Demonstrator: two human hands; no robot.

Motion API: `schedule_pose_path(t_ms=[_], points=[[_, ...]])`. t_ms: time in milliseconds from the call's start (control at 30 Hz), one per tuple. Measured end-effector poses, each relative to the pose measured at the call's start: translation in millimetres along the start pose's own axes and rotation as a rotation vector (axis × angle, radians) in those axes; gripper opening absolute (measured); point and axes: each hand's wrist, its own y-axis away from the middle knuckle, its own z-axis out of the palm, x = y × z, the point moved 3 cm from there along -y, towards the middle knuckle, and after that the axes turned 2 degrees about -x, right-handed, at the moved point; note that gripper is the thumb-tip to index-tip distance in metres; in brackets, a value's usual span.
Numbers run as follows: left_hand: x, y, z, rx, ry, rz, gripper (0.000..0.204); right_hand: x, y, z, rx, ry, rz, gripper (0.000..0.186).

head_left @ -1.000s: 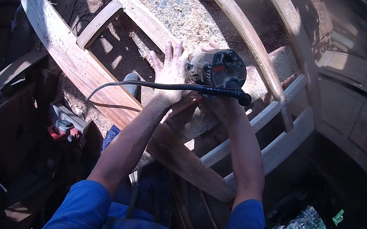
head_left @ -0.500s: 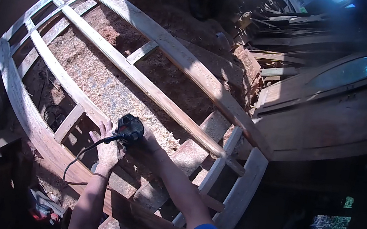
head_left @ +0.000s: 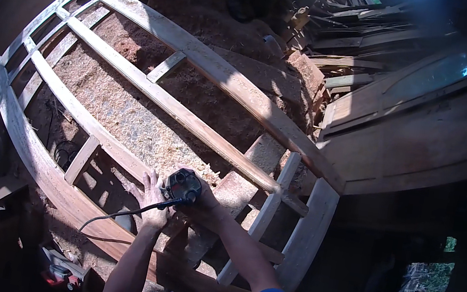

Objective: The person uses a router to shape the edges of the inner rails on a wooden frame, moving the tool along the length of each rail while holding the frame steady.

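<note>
My right hand is wrapped round the right side of a small black corded power tool, which looks like a trim router. The tool stands at the near end of a long inner bar of a wooden door frame. My left hand lies against the tool's left side, fingers stretched out over the bar; its thumb is hidden. A black cord runs from the tool past my left wrist and over the frame's near rail. The tool's base and cutting end are hidden.
Wood shavings cover the ground under the frame, with blocks beneath its right end. A panelled door with oval glass leans at the right. Scrap boards are piled behind. A red tool sits at lower left.
Both hands and the tool have moved right and slightly nearer along the bar, and the cord trails after them. The whole view has shifted a little.
</note>
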Motion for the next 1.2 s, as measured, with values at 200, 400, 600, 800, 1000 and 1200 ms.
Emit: schedule_pose_path(t_ms=[200, 400, 600, 800, 1000, 1200], points=[[36.5, 21.2, 23.5, 0.05, 0.032, 0.059, 0.071, -4.7, 53.1, -25.1, 0.102, 0.083, -0.121, 0.036], [48.1, 32.4, 76.4, 0.154, -0.082, 0.17, 0.055, -1.5, 78.9, -69.5, 0.063, 0.168, -0.282, 0.04], [96.2, 55.8, 70.6, 0.078, 0.196, 0.26, 0.059, 0.4, 118.2, -125.3, 0.008, 0.692, -0.469, 0.053], [102.1, 62.5, 77.1, 0.12, 0.196, 0.277, 0.061, 5.5, 124.1, -148.4, -0.012, 0.671, -0.473, 0.057], [85.8, 58.7, 77.2, 0.118, 0.172, 0.256, 0.062, 5.3, 105.0, -135.9, 0.013, 0.205, -0.277, 0.055], [74.7, 46.8, 72.3, 0.024, -0.058, 0.183, 0.055, 5.1, 92.4, -113.3, -0.035, 0.208, -0.297, 0.053]])
